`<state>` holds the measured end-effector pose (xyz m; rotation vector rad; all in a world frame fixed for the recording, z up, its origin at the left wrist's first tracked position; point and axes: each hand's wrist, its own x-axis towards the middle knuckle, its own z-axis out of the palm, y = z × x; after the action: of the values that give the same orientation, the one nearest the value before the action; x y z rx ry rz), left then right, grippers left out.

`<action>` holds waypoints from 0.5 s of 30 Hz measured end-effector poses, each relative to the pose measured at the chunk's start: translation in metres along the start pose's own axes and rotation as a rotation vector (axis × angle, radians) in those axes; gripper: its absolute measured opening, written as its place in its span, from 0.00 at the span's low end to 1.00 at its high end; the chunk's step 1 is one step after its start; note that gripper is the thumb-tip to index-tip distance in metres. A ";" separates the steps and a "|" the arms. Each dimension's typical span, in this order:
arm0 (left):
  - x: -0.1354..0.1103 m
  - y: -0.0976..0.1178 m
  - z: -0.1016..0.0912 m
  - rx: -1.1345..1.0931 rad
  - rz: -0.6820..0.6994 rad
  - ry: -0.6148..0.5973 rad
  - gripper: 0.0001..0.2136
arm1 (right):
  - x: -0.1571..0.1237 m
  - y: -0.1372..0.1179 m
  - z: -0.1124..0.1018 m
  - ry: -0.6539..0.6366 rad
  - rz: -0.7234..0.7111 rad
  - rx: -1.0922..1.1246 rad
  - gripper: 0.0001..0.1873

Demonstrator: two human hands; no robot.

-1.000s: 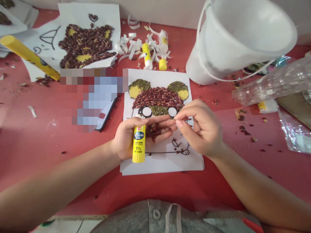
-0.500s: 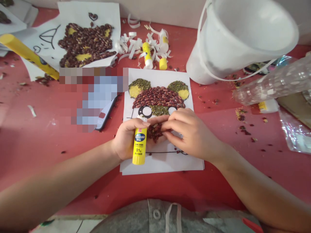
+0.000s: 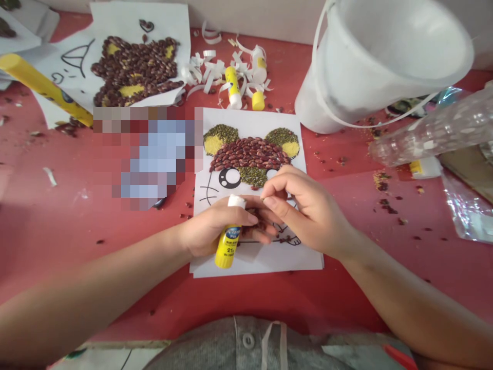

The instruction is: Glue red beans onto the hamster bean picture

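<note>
On the red desk [image 3: 65, 216], a paper sheet [image 3: 269, 263] bears a bean mouse collage [image 3: 250, 154] at its far end. Left hand [image 3: 213, 231]: fingers clenched around a yellow glue stick [image 3: 228, 247]. Right hand [image 3: 308, 213]: fingertips pinched together above the sheet; any held bean too small to tell.

White bucket [image 3: 370, 67] and bottle [image 3: 431, 133] blocking right

Glue stick [image 3: 227, 247] now tilted in the left hand [image 3: 211, 234], white end [image 3: 236, 201] up.
</note>
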<state>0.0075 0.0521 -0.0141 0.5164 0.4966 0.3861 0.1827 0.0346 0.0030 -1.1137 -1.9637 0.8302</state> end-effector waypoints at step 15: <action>-0.004 0.001 0.007 0.143 -0.122 0.131 0.06 | -0.006 -0.005 0.009 0.110 -0.204 -0.049 0.06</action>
<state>0.0081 0.0486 -0.0070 0.5978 0.6824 0.2699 0.1754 0.0260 0.0004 -0.9466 -1.9751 0.6027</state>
